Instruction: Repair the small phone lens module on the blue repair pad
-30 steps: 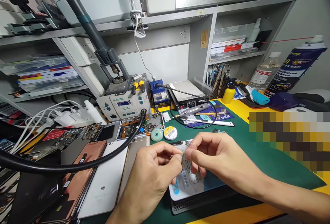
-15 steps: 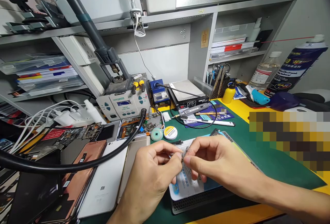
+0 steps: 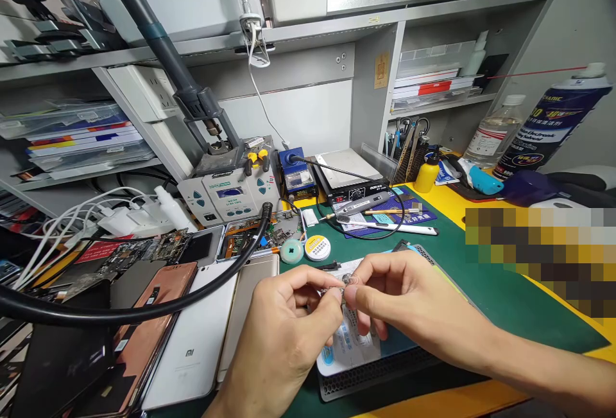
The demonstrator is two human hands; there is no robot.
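My left hand [image 3: 293, 328] pinches a small, silvery metallic piece between thumb and forefinger; most of it is hidden by the fingertips. Close against it, my right hand [image 3: 399, 293] has thumb and forefinger pressed together at a small loose coil of thin wire [image 3: 350, 278]. The fingertips of both hands almost meet, and which end of the wire each one grips is unclear. Below them lies a white and blue printed pad [image 3: 344, 347] on a dark perforated plate [image 3: 356, 386].
Phones, among them a white phone [image 3: 190, 334], lie at left under a thick black hose [image 3: 158, 312]. Behind stand a rework station [image 3: 226, 190] and a heating plate [image 3: 353, 171]. A white brush [image 3: 409, 228] rests on the green mat [image 3: 510, 302]. A spray can [image 3: 553, 122] stands far right.
The wire coil shows more plainly between my fingertips and looks turned. Both hands keep nearly the same place, with only small finger movements. The view has shifted slightly.
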